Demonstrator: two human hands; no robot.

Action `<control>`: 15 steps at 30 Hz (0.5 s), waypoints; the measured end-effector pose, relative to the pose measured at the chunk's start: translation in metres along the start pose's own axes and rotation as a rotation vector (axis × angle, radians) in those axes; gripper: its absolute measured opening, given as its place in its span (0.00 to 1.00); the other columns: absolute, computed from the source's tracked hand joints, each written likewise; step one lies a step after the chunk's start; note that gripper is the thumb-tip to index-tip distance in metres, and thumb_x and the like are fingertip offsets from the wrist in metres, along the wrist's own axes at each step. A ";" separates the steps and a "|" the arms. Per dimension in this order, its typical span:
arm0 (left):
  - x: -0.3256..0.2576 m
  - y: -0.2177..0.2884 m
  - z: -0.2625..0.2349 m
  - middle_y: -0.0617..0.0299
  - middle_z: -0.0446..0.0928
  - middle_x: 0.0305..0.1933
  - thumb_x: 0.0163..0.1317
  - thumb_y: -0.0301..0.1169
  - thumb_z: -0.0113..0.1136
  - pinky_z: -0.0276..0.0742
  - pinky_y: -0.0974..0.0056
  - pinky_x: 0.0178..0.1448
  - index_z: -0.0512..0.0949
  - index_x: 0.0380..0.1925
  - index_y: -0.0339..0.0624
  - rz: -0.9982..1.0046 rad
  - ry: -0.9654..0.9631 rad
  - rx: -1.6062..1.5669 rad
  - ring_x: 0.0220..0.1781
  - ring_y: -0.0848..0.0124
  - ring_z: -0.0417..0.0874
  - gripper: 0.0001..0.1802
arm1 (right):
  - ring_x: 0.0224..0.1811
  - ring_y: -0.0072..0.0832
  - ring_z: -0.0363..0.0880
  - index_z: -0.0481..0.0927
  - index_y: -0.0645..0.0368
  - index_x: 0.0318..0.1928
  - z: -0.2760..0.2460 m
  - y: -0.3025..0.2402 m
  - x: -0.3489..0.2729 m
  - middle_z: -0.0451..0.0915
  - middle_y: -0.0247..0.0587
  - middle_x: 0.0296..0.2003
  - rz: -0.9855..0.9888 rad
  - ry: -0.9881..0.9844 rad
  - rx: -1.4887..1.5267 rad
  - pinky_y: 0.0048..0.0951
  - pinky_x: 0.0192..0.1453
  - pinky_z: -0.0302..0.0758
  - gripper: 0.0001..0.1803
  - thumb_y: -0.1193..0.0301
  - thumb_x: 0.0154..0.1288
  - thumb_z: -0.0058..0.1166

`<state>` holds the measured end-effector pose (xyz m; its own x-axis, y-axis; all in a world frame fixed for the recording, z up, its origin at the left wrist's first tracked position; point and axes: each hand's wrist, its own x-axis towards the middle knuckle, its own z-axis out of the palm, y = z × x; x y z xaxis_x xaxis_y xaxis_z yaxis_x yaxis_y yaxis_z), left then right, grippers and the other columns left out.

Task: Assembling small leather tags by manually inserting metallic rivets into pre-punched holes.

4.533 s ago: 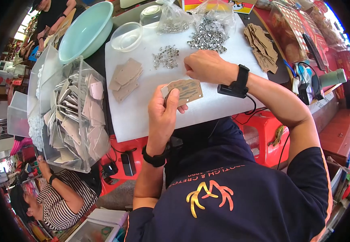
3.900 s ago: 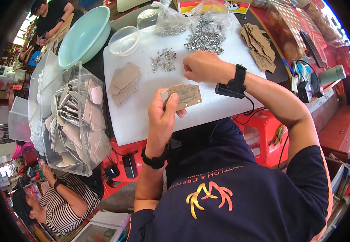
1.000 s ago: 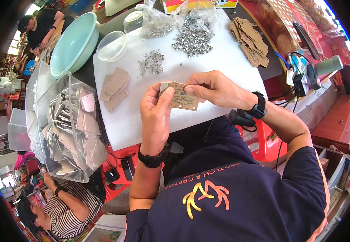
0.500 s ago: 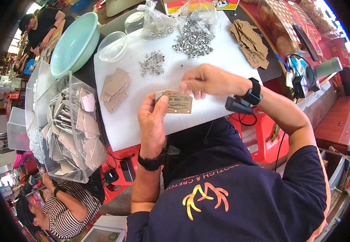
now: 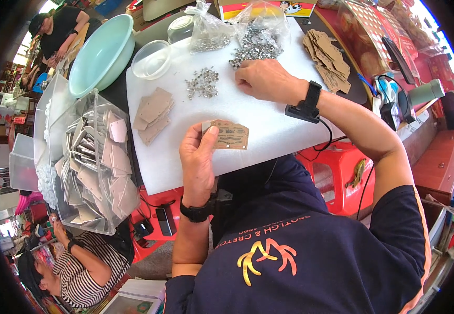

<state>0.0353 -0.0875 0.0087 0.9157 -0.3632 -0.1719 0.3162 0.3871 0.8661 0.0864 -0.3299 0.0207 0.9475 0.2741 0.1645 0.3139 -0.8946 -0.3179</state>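
My left hand (image 5: 200,152) pinches a small brown printed cardboard tag (image 5: 232,136) between thumb and fingers. The tag has small holes along its lower edge. Over the white foam sheet, my right hand (image 5: 264,78) is at the near edge of a heap of small shiny metal pieces (image 5: 258,44). Its fingers are curled and turned down, so whatever they pinch is hidden. To its left lies a smaller scatter of metal pieces (image 5: 202,82). A few blank tan tags (image 5: 152,116) overlap on the sheet's left side, and a stack of brown tags (image 5: 326,60) lies at the far right.
A clear bin (image 5: 96,157) full of tan tags stands left, near a pale green basin (image 5: 101,55). Clear plastic tubs (image 5: 151,59) and a bag of metal pieces (image 5: 210,31) are at the back. A red stool (image 5: 337,178) is to the right; people sit at left.
My right hand has moved away from the tag, up to the heap of metal pieces. My left hand keeps hold of the tag in nearly the same place.
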 end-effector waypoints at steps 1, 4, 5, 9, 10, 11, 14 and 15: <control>0.000 0.001 0.003 0.61 0.81 0.41 0.68 0.27 0.57 0.75 0.70 0.51 0.76 0.45 0.35 -0.005 0.017 -0.002 0.42 0.78 0.80 0.09 | 0.34 0.44 0.81 0.79 0.59 0.30 -0.001 -0.001 0.000 0.80 0.42 0.32 -0.002 -0.013 0.002 0.42 0.38 0.76 0.04 0.71 0.57 0.56; 0.001 0.004 0.007 0.61 0.81 0.41 0.68 0.27 0.58 0.75 0.70 0.51 0.76 0.45 0.35 0.007 0.017 -0.005 0.42 0.77 0.80 0.09 | 0.34 0.44 0.80 0.78 0.59 0.30 -0.004 -0.006 0.001 0.80 0.42 0.32 0.022 -0.066 -0.006 0.42 0.38 0.76 0.05 0.71 0.56 0.55; 0.001 0.005 0.009 0.61 0.81 0.41 0.68 0.27 0.58 0.75 0.70 0.51 0.76 0.45 0.35 0.007 0.020 -0.004 0.42 0.77 0.80 0.09 | 0.34 0.44 0.80 0.78 0.59 0.30 -0.003 -0.005 0.000 0.80 0.42 0.32 0.020 -0.066 -0.004 0.42 0.38 0.76 0.05 0.71 0.56 0.55; 0.003 0.007 0.013 0.61 0.81 0.41 0.68 0.28 0.58 0.75 0.70 0.51 0.77 0.44 0.35 0.018 0.023 0.043 0.42 0.78 0.80 0.09 | 0.35 0.45 0.80 0.78 0.60 0.31 -0.003 -0.001 -0.002 0.80 0.43 0.32 0.006 -0.089 0.041 0.43 0.38 0.76 0.06 0.71 0.57 0.54; 0.003 0.006 0.014 0.61 0.81 0.41 0.68 0.28 0.58 0.76 0.70 0.51 0.77 0.44 0.35 0.029 0.012 0.049 0.41 0.78 0.80 0.09 | 0.35 0.45 0.81 0.78 0.60 0.31 -0.003 0.000 -0.002 0.80 0.44 0.32 -0.002 -0.083 0.055 0.43 0.38 0.76 0.06 0.70 0.58 0.54; 0.002 0.006 0.015 0.61 0.81 0.41 0.68 0.28 0.58 0.76 0.70 0.51 0.77 0.44 0.35 0.028 0.012 0.049 0.41 0.78 0.80 0.09 | 0.35 0.45 0.81 0.78 0.60 0.31 -0.002 0.001 -0.002 0.80 0.44 0.32 -0.002 -0.083 0.056 0.43 0.38 0.76 0.06 0.70 0.58 0.54; 0.002 0.009 0.017 0.61 0.81 0.41 0.67 0.28 0.59 0.76 0.70 0.49 0.76 0.44 0.35 0.036 0.012 0.046 0.41 0.78 0.80 0.09 | 0.35 0.45 0.81 0.79 0.59 0.32 -0.003 0.000 0.000 0.81 0.44 0.32 0.035 -0.110 0.097 0.42 0.38 0.76 0.06 0.69 0.58 0.55; 0.002 0.009 0.018 0.61 0.81 0.41 0.67 0.28 0.59 0.76 0.70 0.49 0.76 0.44 0.35 0.036 0.006 0.054 0.41 0.78 0.80 0.09 | 0.35 0.44 0.81 0.80 0.59 0.32 -0.004 -0.001 -0.001 0.81 0.44 0.31 0.059 -0.107 0.097 0.42 0.39 0.76 0.06 0.69 0.59 0.55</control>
<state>0.0355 -0.1000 0.0248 0.9278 -0.3445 -0.1430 0.2693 0.3531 0.8960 0.0853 -0.3306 0.0246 0.9640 0.2625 0.0437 0.2566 -0.8736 -0.4136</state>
